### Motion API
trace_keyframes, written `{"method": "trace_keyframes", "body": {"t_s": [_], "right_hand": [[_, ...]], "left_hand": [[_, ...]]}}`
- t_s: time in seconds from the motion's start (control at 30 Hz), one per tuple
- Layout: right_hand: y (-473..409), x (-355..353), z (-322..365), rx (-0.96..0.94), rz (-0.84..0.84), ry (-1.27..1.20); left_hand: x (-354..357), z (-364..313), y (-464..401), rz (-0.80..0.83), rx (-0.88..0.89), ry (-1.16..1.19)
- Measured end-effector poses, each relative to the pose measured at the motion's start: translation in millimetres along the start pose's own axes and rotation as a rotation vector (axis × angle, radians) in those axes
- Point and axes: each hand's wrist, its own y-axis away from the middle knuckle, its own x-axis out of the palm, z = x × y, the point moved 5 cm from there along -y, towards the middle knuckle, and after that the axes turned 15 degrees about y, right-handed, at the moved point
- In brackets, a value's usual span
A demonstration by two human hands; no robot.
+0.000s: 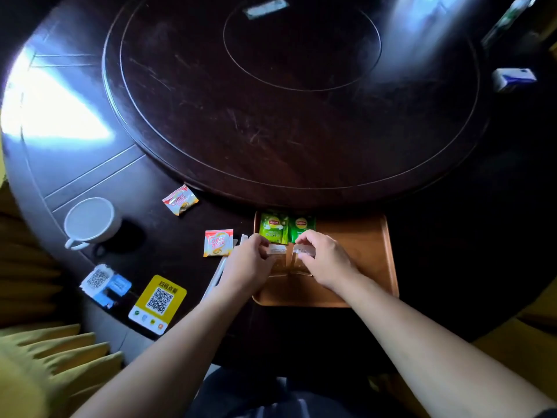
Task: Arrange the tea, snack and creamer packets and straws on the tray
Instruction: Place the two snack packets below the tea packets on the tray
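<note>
An orange-brown tray [364,254] lies on the dark table in front of me. Two green tea packets [273,227] [302,226] sit side by side at its far left corner. Just below them lie two clear snack packets with white labels [277,250] [303,251]. My left hand [250,263] pinches the left clear packet; my right hand [325,260] pinches the right one. Two creamer packets [218,242] [180,200] lie on the table left of the tray. White wrapped straws [215,276] lie beside the tray, partly hidden under my left hand.
A white cup [90,221] stands at the left. A yellow QR-code card [158,303] and a blue-white QR stand [104,285] sit near the table's front edge. A raised round turntable [286,101] fills the middle. A white-blue box [514,78] sits far right.
</note>
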Motion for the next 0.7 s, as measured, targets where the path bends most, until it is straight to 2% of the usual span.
{"method": "trace_keyframes", "body": {"t_s": [0.1, 0.17, 0.27, 0.33, 0.47, 0.7], "right_hand": [[6, 2, 0, -0.068, -0.047, 0.059], [12, 4, -3, -0.094, -0.104, 0.099], [21, 11, -6, -0.072, -0.130, 0.153], [24, 15, -6, -0.066, -0.136, 0.167], [25, 16, 1, -0.113, -0.144, 0.191], [23, 16, 5, -0.174, -0.126, 0.230]], "left_hand": [[-2, 3, 3, -0.056, 0.095, -0.080], [3, 3, 7, -0.052, 0.235, -0.155], [17, 6, 16, 0.001, 0.448, -0.253], [25, 6, 20, 0.062, 0.527, -0.314], [32, 6, 20, 0.125, 0.554, -0.412], [30, 7, 17, 0.104, 0.570, -0.408]]}}
